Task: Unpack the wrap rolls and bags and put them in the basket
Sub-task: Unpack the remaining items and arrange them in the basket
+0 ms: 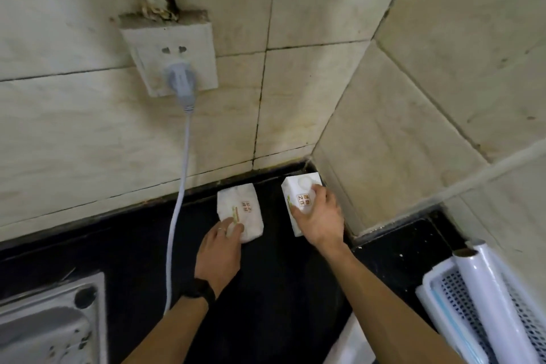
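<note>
- Bags first: a soft white pack of bags [240,216] lies flat on the black countertop [141,248], just beyond the left hand [220,248], its printed face turned up.
- That left hand reaches forward with the fingers [233,227] resting on the pack's near corner; the thumb and forefinger seem to nip the edge, though I cannot tell how firm the hold is.
- A dark band [198,289] sits on the left wrist.
- To the right of that hand, a white box [298,201] stands in the corner where the two tiled walls meet, well apart from the pack.
- The right hand [320,221] is wrapped around the box, fingers spread over its near and top faces, thumb on the left side.
- Behind and to the right of the right hand, a white perforated basket [461,298] sits at the counter's edge.
- A glossy white wrap roll [487,289] with a cardboard core lies in the basket, one end poking over the rim toward the wall.
- Left of the left hand, a grey cord [177,216] hangs from a plug [180,83] in the wall socket [170,59] down to the counter.
- Farther left, close to the person, is a metal stove top [50,325].
</note>
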Motion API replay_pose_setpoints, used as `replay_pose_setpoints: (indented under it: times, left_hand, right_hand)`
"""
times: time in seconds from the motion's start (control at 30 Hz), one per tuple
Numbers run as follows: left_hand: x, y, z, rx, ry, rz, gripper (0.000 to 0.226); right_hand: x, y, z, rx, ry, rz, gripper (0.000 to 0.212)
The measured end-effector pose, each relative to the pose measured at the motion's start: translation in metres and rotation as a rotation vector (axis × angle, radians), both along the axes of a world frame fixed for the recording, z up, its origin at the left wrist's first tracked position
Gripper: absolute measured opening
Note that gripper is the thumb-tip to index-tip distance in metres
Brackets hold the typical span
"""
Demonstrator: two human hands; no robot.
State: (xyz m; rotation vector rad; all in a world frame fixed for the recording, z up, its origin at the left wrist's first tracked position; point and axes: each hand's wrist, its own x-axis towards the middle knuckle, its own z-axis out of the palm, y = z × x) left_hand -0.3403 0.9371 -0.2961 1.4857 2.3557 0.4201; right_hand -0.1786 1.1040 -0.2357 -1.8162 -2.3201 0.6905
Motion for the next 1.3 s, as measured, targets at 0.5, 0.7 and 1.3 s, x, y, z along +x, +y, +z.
replay_pose_setpoints:
  times: [0.5, 0.7, 1.3]
  left_hand:
    - [0.008, 0.024, -0.013, -0.012, -0.185, 0.182, 0.014]
    - [0.035, 0.050, 0.017, 0.224, -0.272, 0.143, 0.014]
    - [0.095, 0.144, 0.043, -0.061, -0.078, -0.066, 0.023]
  right_hand:
    - [0.020, -0.007, -0.071, 0.059, -0.321, 0.289, 0.070]
    - [0.031, 0.005, -0.057, -0.029, -0.252, 0.318, 0.077]
    - [0.126, -0.091, -0.059, -0.483, -0.381, 0.268, 0.087]
